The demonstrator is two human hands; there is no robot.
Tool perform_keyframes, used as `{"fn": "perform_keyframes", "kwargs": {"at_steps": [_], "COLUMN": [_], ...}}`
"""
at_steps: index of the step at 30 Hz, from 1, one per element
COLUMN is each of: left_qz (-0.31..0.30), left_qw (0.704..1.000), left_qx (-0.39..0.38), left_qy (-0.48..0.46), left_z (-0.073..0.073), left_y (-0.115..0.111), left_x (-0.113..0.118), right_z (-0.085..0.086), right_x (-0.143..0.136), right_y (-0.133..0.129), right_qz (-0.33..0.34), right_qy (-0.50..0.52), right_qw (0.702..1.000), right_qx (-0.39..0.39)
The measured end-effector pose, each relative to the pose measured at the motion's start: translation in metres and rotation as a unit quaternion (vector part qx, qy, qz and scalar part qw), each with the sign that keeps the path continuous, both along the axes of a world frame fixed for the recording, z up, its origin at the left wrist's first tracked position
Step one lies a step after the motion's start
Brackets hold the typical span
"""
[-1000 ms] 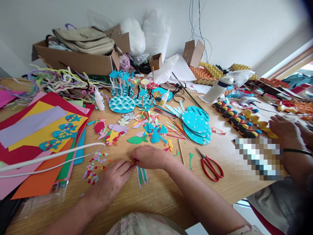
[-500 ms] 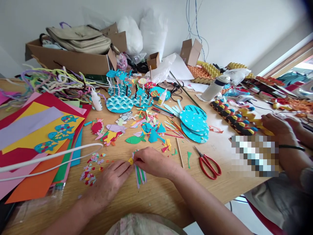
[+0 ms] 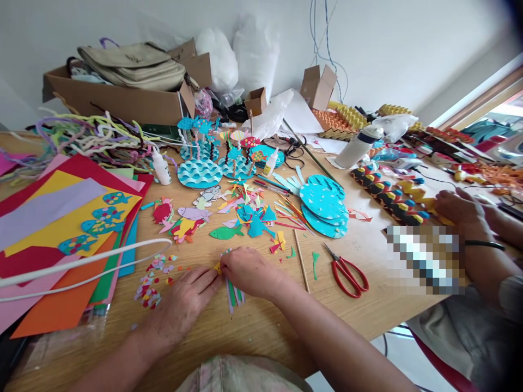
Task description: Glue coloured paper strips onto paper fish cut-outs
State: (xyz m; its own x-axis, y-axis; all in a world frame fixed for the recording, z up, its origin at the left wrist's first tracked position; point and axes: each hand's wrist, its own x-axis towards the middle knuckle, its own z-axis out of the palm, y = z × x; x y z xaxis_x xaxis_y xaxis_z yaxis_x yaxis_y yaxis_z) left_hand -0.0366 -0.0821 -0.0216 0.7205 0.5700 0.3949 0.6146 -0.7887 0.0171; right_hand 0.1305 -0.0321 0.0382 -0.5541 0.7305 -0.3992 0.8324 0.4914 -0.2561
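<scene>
Low over the wooden table, my left hand [image 3: 186, 288] holds a small yellow paper cutout [image 3: 218, 267], probably a fish, by its left end. Against the cutout's other end, the fingertips of my right hand [image 3: 249, 272] are pinched together, and what they grip is hidden. Thin purple and green paper strips [image 3: 236, 296] lie partly under my right hand. Left of my hands are small coloured paper bits [image 3: 149, 288]. A green paper fish [image 3: 226, 232] lies just beyond my fingers, beside blue paper scraps [image 3: 255, 220].
Red-handled scissors [image 3: 349, 275] and a wooden stick [image 3: 301, 261] lie to the right, near blue discs [image 3: 324, 209]. Coloured paper sheets [image 3: 53, 218] and a white cable [image 3: 102, 253] are at left. Glue bottles [image 3: 161, 167] stand behind. Another person's hands [image 3: 461, 209] work at far right.
My right hand has shifted slightly left, covering more of the yellow cutout. My left hand stays almost where it was.
</scene>
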Motion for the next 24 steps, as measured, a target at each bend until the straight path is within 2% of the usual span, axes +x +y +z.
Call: {"fn": "perform_keyframes", "kwargs": {"at_steps": [7, 14, 24], "left_qz": [0.003, 0.003, 0.001], "left_qw": [1.0, 1.0, 1.0], "left_qx": [-0.002, -0.01, -0.003], "left_qy": [-0.004, -0.01, -0.017], "left_z": [0.0, -0.001, 0.0], "left_y": [-0.002, -0.001, -0.002], "left_x": [-0.002, -0.004, -0.003], "right_z": [0.006, 0.004, 0.005], "right_x": [0.008, -0.004, 0.0], "right_y": [0.003, -0.004, 0.001], "right_qz": [-0.024, -0.025, -0.037], "right_qy": [0.024, -0.018, 0.003], "right_qw": [0.999, 0.999, 0.999], "right_qx": [0.003, -0.019, -0.009]}}
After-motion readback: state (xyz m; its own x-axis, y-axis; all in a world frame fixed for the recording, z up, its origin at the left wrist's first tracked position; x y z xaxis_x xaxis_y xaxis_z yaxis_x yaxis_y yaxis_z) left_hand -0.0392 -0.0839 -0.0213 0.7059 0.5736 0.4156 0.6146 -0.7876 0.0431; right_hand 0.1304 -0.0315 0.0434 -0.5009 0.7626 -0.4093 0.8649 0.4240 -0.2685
